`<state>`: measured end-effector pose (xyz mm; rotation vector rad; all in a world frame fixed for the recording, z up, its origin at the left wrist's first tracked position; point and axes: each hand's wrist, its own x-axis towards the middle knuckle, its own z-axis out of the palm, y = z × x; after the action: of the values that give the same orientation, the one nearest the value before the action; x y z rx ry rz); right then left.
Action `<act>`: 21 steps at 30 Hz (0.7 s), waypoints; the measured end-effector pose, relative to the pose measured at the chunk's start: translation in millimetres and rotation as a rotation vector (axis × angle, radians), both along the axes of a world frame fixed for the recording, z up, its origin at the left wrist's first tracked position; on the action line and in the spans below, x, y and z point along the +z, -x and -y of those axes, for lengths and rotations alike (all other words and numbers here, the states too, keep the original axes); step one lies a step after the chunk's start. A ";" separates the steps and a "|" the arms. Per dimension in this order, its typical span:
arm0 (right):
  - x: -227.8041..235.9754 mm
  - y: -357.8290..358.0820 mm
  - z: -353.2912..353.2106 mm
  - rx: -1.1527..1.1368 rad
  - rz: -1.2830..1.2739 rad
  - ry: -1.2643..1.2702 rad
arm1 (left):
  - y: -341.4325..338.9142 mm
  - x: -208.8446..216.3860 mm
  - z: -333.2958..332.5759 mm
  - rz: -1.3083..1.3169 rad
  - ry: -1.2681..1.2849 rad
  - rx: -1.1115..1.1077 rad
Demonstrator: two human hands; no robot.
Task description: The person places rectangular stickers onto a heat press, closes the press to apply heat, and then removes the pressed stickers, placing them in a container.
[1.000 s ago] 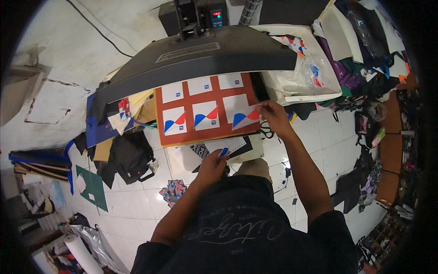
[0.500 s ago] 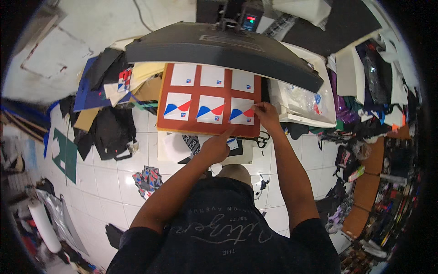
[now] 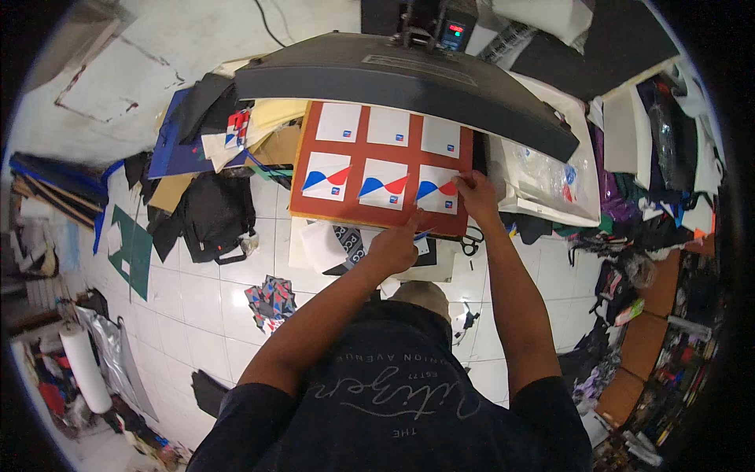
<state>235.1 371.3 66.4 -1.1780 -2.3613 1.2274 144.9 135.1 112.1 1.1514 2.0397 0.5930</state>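
Several white squares (image 3: pixel 338 124) lie in two rows on the reddish-brown pad (image 3: pixel 346 208) of a heat press. Each of the three nearer ones carries a red and blue cut-out. At the right edge of the near right cut-out (image 3: pixel 429 191), my right hand (image 3: pixel 479 197) has its thumb and fingertips pinched together on the red end. My left hand (image 3: pixel 395 248) is over the pad's front edge, index finger stretched toward that square's lower left corner and the other fingers curled. Nothing shows in it. Above the far row hangs the dark upper plate (image 3: pixel 409 79), raised.
Scissors (image 3: pixel 472 241) lie just right of the pad's front edge. A white tray (image 3: pixel 543 211) with clear plastic stands to the right. Left are a black bag (image 3: pixel 211 219) and a blue board (image 3: pixel 169 145). Printed scraps (image 3: pixel 271 300) lie on the tiled floor.
The whole view has shifted, so the scene sits farther right. My left index fingertip is slightly closer to the near right square. My right hand keeps its pinch at the same edge.
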 end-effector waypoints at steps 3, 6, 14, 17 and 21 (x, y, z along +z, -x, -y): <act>2.5 -1.1 1.2 -0.014 -0.003 -0.042 | 0.2 5.1 -7.1 -0.013 0.060 0.016; 9.0 -1.5 5.6 -0.013 -0.019 -0.031 | 2.7 14.5 -12.7 -0.013 0.126 -0.016; 3.5 -3.8 -0.1 -0.044 -0.012 -0.018 | 3.7 17.5 -22.3 -0.001 0.159 -0.040; 4.6 -4.8 -0.2 -0.046 0.002 -0.038 | 3.3 26.0 -25.7 0.024 0.190 -0.044; 12.5 -2.1 7.6 -0.055 -0.007 -0.078 | 5.4 25.1 -24.1 0.041 0.194 -0.028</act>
<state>237.2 363.7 78.9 -1.2036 -2.3324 1.1098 139.5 159.1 137.2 1.0427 1.9945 0.3925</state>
